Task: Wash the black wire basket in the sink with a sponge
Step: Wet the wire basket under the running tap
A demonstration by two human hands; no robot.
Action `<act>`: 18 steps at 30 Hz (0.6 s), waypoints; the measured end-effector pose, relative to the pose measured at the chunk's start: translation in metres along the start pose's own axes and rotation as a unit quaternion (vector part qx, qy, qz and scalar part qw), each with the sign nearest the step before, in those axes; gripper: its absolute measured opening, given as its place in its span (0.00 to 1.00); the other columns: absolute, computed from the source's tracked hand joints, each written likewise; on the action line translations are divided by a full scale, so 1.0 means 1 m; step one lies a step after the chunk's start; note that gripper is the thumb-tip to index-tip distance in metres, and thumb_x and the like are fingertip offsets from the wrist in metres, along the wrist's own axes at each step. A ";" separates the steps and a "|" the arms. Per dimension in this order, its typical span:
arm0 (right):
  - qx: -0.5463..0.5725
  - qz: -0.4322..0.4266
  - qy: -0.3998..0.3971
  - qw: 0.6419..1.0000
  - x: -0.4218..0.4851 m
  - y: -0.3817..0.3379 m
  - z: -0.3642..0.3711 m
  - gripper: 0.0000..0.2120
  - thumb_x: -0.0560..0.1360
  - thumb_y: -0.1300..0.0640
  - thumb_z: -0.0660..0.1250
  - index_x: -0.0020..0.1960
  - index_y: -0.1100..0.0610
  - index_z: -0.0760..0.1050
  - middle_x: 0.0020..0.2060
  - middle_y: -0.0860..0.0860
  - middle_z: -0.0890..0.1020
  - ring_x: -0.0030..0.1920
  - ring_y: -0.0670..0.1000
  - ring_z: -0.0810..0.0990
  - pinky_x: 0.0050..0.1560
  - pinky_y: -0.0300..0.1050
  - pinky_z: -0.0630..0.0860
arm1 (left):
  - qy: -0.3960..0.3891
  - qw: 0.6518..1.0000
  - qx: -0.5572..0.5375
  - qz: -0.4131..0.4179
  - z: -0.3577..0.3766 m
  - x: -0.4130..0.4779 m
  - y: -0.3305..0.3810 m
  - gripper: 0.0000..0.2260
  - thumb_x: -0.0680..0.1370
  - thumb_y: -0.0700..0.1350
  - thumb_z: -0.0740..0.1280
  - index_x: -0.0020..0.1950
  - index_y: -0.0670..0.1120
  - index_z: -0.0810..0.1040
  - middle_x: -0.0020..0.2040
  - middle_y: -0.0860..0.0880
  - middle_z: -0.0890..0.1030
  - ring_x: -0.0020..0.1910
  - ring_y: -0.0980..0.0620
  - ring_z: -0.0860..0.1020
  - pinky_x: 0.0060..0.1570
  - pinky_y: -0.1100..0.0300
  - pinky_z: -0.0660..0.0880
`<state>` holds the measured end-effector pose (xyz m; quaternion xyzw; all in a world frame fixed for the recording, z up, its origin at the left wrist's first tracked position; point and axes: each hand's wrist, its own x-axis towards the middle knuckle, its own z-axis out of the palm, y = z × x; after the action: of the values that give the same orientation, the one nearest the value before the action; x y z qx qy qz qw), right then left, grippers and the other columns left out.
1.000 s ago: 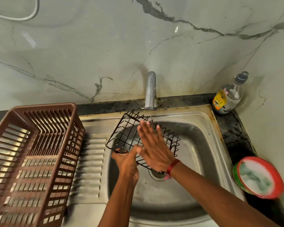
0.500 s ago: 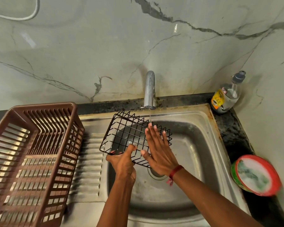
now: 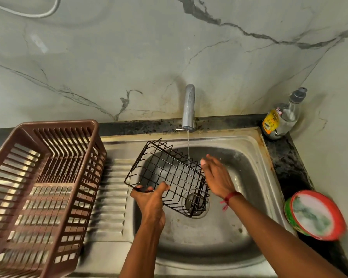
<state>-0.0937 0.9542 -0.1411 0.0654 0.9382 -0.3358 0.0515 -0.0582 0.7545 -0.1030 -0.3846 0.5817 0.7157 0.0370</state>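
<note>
The black wire basket is held tilted over the steel sink, its open side facing up toward me. My left hand grips its near left rim from below. Flat and with fingers apart, my right hand rests against the basket's right end and holds nothing. A thin stream of water falls from the tap onto the basket's far right edge. No sponge is in view.
A brown plastic dish rack stands on the ribbed drainboard at the left. A soap bottle sits in the back right corner. A red-rimmed tub of dish paste rests on the dark counter at the right. The marble wall rises behind.
My right hand has slid off the basket's mesh to its right end. The left hand has turned the basket so its length runs toward the drain.
</note>
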 end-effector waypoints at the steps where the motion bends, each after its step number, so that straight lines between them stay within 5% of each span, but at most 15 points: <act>1: 0.018 0.001 0.008 1.000 0.007 -0.003 -0.008 0.24 0.82 0.43 0.50 0.71 0.54 0.68 0.65 0.57 0.76 0.57 0.46 0.76 0.61 0.43 0.71 | -0.003 1.000 0.006 0.008 0.000 0.001 -0.002 0.36 0.69 0.31 0.77 0.67 0.51 0.63 0.59 0.42 0.73 0.59 0.44 0.76 0.67 0.38 0.73; 3: 0.027 -0.018 0.053 0.998 0.022 -0.010 -0.025 0.15 0.81 0.53 0.60 0.65 0.56 0.74 0.47 0.53 0.83 0.38 0.39 0.75 0.46 0.39 0.77 | -0.005 0.999 0.024 0.026 0.002 0.003 -0.005 0.35 0.68 0.30 0.77 0.65 0.50 0.63 0.56 0.43 0.72 0.56 0.46 0.75 0.61 0.46 0.75; 6: 0.037 -0.066 0.110 0.991 0.052 -0.025 -0.050 0.11 0.76 0.62 0.67 0.58 0.58 0.79 0.50 0.54 0.84 0.43 0.46 0.81 0.50 0.47 0.81 | 0.003 0.998 0.042 0.039 0.005 0.002 -0.005 0.35 0.68 0.31 0.78 0.65 0.48 0.63 0.56 0.44 0.73 0.52 0.50 0.75 0.48 0.59 0.72; 10: -0.008 -0.117 0.093 0.989 0.084 -0.053 -0.076 0.10 0.77 0.60 0.67 0.57 0.58 0.80 0.45 0.48 0.83 0.31 0.39 0.73 0.35 0.34 0.75 | -0.002 0.999 0.042 0.021 0.003 -0.004 -0.012 0.41 0.67 0.31 0.78 0.74 0.47 0.61 0.59 0.44 0.72 0.55 0.49 0.75 0.56 0.54 0.70; 12: -0.052 -0.128 0.073 0.988 0.100 -0.062 -0.078 0.10 0.78 0.57 0.66 0.57 0.58 0.80 0.44 0.52 0.84 0.32 0.40 0.71 0.37 0.35 0.68 | -0.004 0.999 0.036 0.015 0.001 -0.004 -0.017 0.43 0.67 0.30 0.78 0.75 0.47 0.60 0.59 0.45 0.72 0.57 0.48 0.75 0.59 0.54 0.69; 18: -0.172 -0.092 -0.034 0.980 0.120 -0.081 -0.065 0.14 0.76 0.53 0.66 0.59 0.57 0.78 0.51 0.58 0.82 0.48 0.59 0.81 0.49 0.52 0.80 | -0.003 1.000 0.025 0.001 0.002 -0.009 -0.017 0.38 0.68 0.30 0.78 0.70 0.49 0.61 0.54 0.47 0.72 0.51 0.52 0.74 0.55 0.54 0.69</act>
<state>-0.2285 0.9442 -0.0581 -0.0424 0.9817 -0.1750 0.0626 -0.0443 0.7652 -0.1112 -0.3807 0.5995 0.7024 0.0475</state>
